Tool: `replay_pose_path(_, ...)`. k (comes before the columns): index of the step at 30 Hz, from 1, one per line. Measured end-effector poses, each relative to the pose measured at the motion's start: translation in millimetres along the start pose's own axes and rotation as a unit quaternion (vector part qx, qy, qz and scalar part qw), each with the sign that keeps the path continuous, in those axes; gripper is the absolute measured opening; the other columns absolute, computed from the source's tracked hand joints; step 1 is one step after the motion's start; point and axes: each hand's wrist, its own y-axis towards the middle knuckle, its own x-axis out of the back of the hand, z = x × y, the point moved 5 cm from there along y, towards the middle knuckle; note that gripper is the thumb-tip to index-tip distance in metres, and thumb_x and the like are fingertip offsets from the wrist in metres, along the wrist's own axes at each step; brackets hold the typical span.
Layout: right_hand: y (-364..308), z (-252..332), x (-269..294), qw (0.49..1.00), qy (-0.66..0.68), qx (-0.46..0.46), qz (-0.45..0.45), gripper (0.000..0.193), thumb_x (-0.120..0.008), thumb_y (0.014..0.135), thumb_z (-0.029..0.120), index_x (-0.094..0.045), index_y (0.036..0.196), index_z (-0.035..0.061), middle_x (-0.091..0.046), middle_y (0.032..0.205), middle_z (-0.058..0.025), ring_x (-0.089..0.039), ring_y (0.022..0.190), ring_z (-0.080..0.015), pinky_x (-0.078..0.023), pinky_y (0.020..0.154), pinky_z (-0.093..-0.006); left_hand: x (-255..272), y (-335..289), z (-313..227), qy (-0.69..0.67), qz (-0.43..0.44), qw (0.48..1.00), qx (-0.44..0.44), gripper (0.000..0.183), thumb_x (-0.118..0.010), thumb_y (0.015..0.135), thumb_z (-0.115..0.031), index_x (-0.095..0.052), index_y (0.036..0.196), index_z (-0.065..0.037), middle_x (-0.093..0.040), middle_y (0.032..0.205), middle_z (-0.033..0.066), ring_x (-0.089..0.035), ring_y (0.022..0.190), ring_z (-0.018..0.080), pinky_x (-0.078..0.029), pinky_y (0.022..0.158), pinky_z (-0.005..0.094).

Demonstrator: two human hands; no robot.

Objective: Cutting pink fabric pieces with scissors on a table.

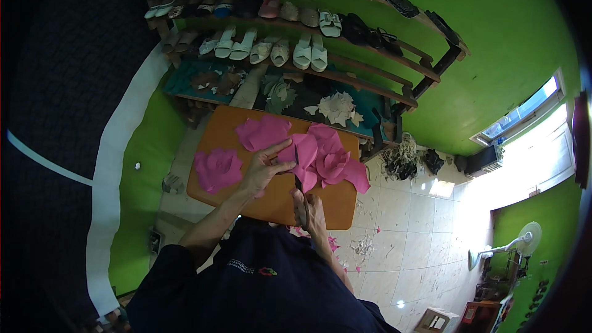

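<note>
My left hand [264, 171] pinches a bright pink petal-like sheet piece [304, 148] over the small orange-brown table [339, 208]. My right hand [311, 211] is wrapped round the handles of scissors [298, 183]. Their dark blades reach up to the pink piece's lower edge; whether they are apart I cannot tell. Layered pink pieces, shaped like a flower [333, 163], lie just right of the held piece, partly behind it. A second pink flower-like pile [217, 169] rests at the table's left, and a flatter pink piece [263, 132] lies at its far side.
Beyond the table stands a wooden shelf rack with rows of shoes [310, 52]. Its bottom level holds white cut scraps [337, 108] and green-grey scraps [279, 95]. Scraps litter the tiled floor [394, 253] at right. A white fan [528, 238] stands farther right.
</note>
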Motion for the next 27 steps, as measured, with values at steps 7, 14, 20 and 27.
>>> replay_pose_path(7, 8, -11, 2, 0.997, -0.063, 0.018, -0.046, 0.070, -0.069, 0.082, 0.064, -0.051, 0.057, 0.0019, -0.045, 0.048, -0.0011, -0.047, 0.045, -0.0110, -0.037, 0.043, -0.0315, 5, 0, 3, 0.020, -0.007, 1.000, -0.013, 0.062, -0.073, 0.084, 0.005, -0.050, 0.141, -0.003, -0.070, 0.094, 0.0021, -0.066, 0.080, 0.0066, -0.055, 0.081, 0.0217)
replay_pose_path(14, -4, 6, -1, 0.996, -0.069, 0.042, -0.042, 0.070, -0.071, 0.083, 0.061, -0.053, 0.058, -0.0014, -0.047, 0.047, -0.0037, -0.048, 0.044, -0.0130, -0.036, 0.042, -0.0336, -4, -7, -4, -0.005, -0.006, 1.000, -0.005, 0.062, -0.069, 0.085, 0.007, -0.047, 0.143, -0.002, -0.067, 0.111, 0.0065, -0.067, 0.089, 0.0100, -0.057, 0.084, 0.0251)
replay_pose_path(20, 11, -9, 1, 0.997, -0.034, 0.052, -0.037, 0.059, -0.068, 0.084, 0.063, -0.054, 0.070, 0.0070, -0.048, 0.054, 0.0016, -0.047, 0.042, -0.0110, -0.038, 0.039, -0.0276, -15, -15, 4, 0.018, 0.012, 1.000, -0.001, 0.068, -0.071, 0.084, 0.005, -0.042, 0.146, -0.001, -0.066, 0.116, 0.0083, -0.066, 0.094, 0.0107, -0.056, 0.088, 0.0268)
replay_pose_path(27, 12, -12, 2, 0.997, -0.038, 0.035, -0.050, 0.056, -0.070, 0.086, 0.058, -0.054, 0.069, 0.0066, -0.047, 0.053, 0.0020, -0.046, 0.042, -0.0101, -0.037, 0.039, -0.0284, -18, -18, 1, 0.032, 0.020, 0.999, 0.010, 0.072, -0.073, 0.083, 0.003, -0.040, 0.148, 0.000, -0.064, 0.121, 0.0092, -0.065, 0.099, 0.0123, -0.054, 0.091, 0.0287)
